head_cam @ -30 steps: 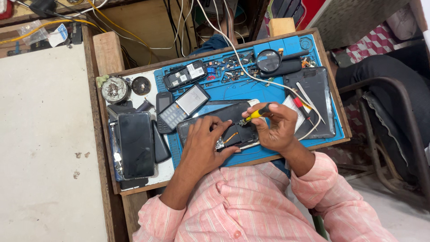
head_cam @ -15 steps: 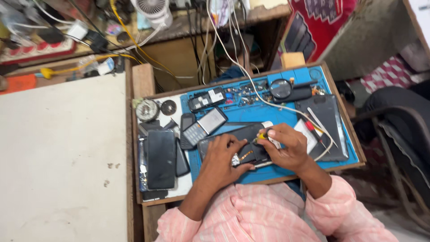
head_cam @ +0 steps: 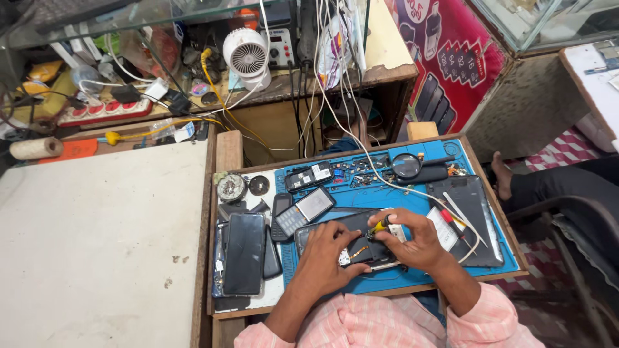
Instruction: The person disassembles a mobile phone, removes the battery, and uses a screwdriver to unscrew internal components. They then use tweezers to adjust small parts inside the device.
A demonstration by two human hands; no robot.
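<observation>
Opened black smartphone (head_cam: 348, 240), back cover off, lies flat on the blue silicone repair mat (head_cam: 387, 193), near the mat's front edge and left of the dark tablet-like slab (head_cam: 474, 216) on the mat's right side. My left hand (head_cam: 329, 258) presses down on the phone's lower-left part, fingers spread, pinning it and not wrapped around it. My right hand (head_cam: 419, 241) has its grip closed on a small yellow-handled screwdriver (head_cam: 379, 227), pinched between thumb and fingertips, tip down into the phone's upper-middle area.

Doing it well, my judgement: hold the driver upright over the screw, press lightly, turn with fingertips only, keep the left hand firm so the phone can't slide on the mat. Slipping off could scratch the board.

Phone's long axis runs roughly left-right along the mat's front edge, slightly tilted up toward the right. Which end is the top I can't tell; my hands cover much of it. A grey keypad phone (head_cam: 303, 211) sits just behind-left of it on the mat.
</observation>
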